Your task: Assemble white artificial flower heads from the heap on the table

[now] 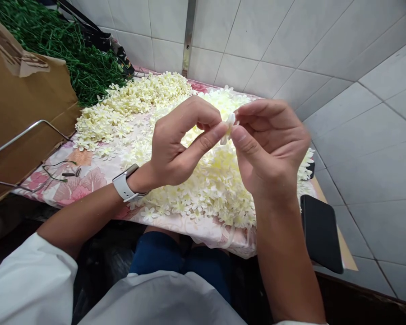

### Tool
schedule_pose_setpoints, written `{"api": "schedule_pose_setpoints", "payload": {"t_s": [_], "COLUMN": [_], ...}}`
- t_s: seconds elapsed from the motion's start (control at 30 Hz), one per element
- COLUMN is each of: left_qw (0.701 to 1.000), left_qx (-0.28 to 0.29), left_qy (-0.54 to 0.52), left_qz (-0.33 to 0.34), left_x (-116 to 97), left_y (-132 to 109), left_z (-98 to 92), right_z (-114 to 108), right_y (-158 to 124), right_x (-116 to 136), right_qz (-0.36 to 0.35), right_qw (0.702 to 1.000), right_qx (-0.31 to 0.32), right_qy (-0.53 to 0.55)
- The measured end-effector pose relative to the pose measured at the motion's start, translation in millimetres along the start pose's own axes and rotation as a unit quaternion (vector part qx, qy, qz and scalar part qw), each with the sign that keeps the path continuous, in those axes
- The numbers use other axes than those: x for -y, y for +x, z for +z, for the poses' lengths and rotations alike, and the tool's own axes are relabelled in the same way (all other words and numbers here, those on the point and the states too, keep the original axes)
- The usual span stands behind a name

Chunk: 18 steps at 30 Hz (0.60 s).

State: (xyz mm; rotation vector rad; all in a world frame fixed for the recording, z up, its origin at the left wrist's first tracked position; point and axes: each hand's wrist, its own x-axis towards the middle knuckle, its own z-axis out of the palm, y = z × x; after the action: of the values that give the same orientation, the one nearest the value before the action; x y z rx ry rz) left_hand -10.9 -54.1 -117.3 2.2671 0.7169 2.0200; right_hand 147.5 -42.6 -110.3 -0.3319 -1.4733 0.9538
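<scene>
Head view: left hand (182, 142) and right hand (272, 151) pinch one flower (230, 121); light pressure should avoid creasing it.

A work surface covered with a pale pink-and-white cloth printed with large pink flowers (77, 187) spreads under and beyond the two hands, the left hand (179, 140) and the right hand (274, 144). A broad heap of loose, cream-yellow artificial blossoms with narrow petals (203, 189) lies beneath and between them. A second pile of similar pale-yellow blossoms (155, 92) sits beyond the left hand, with a tangled mass of thin green stems (84, 67) farther off to its left. Left of that wrist lie a thin dark-green strand (50, 173) and two small dark slivers (67, 174). A flat black rectangular phone (321, 234) rests right of the right forearm, over a tan board edge (347, 253).
</scene>
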Motion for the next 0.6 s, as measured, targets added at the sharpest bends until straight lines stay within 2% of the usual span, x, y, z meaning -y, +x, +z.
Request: {"api": "schedule_pose_setpoints", "payload": {"t_s": [0.2,0.33,0.47,0.6], "left_qw": [0.999,0.999,0.995,0.997], "left_qx": [-0.018,-0.029,-0.005,0.009], "left_qy": [0.005,-0.029,-0.096,-0.080], "left_qz": [0.046,0.023,-0.031,0.002], "left_x": [4,5,5,5], "left_y": [-2,-4,-3,-1], "left_z": [4.0,7.5,5.2,1.5], "right_z": [-2,0,1,1], "right_y": [1,3,2,0], "right_x": [-12,-10,-5,-6], "right_qz": [-0.011,-0.035,-0.017,-0.015], "right_qw": [0.999,0.999,0.999,0.999], "right_qx": [0.014,-0.008,-0.035,-0.028], "right_qy": [-0.032,-0.016,-0.028,-0.036]}}
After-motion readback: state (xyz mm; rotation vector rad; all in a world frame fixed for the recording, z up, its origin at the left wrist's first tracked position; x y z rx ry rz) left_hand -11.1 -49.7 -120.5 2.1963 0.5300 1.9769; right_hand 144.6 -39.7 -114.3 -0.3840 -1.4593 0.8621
